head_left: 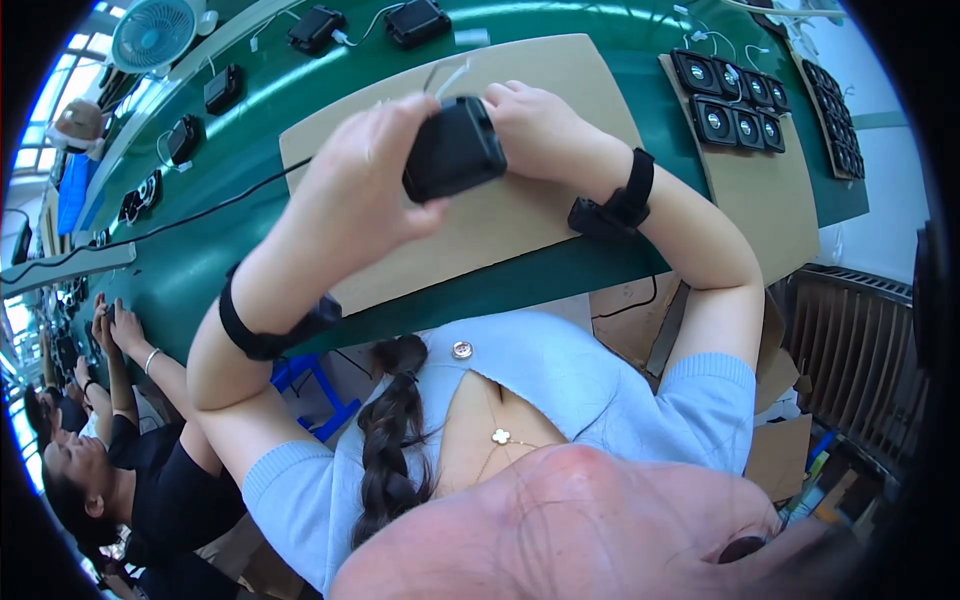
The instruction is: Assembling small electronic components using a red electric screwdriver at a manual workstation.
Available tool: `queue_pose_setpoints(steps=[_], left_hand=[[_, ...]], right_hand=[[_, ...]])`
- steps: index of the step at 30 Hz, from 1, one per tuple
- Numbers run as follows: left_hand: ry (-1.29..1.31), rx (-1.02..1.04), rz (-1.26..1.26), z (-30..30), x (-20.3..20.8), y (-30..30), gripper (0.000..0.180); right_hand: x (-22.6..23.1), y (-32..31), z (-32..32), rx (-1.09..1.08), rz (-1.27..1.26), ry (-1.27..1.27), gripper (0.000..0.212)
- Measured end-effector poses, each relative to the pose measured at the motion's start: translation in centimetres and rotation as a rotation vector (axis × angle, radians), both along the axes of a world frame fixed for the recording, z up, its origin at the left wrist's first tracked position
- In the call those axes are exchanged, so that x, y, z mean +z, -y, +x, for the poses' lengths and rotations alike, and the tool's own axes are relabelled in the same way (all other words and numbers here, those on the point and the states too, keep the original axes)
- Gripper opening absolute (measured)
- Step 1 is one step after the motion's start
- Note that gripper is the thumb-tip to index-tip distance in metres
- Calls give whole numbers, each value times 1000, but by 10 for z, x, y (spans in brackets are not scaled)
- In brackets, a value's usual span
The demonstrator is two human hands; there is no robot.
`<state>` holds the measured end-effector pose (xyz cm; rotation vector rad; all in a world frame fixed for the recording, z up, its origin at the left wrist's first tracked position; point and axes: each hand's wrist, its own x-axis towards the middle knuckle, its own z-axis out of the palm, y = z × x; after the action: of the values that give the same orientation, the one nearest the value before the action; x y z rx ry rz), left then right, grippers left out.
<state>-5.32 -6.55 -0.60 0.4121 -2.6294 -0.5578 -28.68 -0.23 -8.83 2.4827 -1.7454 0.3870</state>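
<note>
My left hand (362,190) is closed round the left side of a small black speaker box (455,150), fingers over its far edge and thumb at its near side. The box is held tilted above a flat sheet of brown cardboard (400,275), its plain black face showing. A short white wire (455,76) sticks up behind it. My right hand (540,128) is at the box's far right edge with its fingers curled in; what they grip is hidden. Both wrists wear black straps with small dark modules.
Several speaker boxes (715,120) sit in rows on cardboard at the right. More black boxes (418,22) with white leads lie along the green table's (540,270) far side. A black cable (220,208) crosses the left. A fan (155,35) stands far left; co-workers (150,480) sit at left.
</note>
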Motion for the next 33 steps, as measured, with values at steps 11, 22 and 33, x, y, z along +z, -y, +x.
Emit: queue_pose_setpoints(steps=[11,22,33], left_hand=[[32,21,8,47,-91,6,64],[-86,75,80,55,-113,1,58],[-91,130,33,47,-115,-3,55]], right_hand=[[115,20,24,-565,281,758,24],[66,29,76,61,-214,1638,25],[46,29,86,-24,-291,1632,26]])
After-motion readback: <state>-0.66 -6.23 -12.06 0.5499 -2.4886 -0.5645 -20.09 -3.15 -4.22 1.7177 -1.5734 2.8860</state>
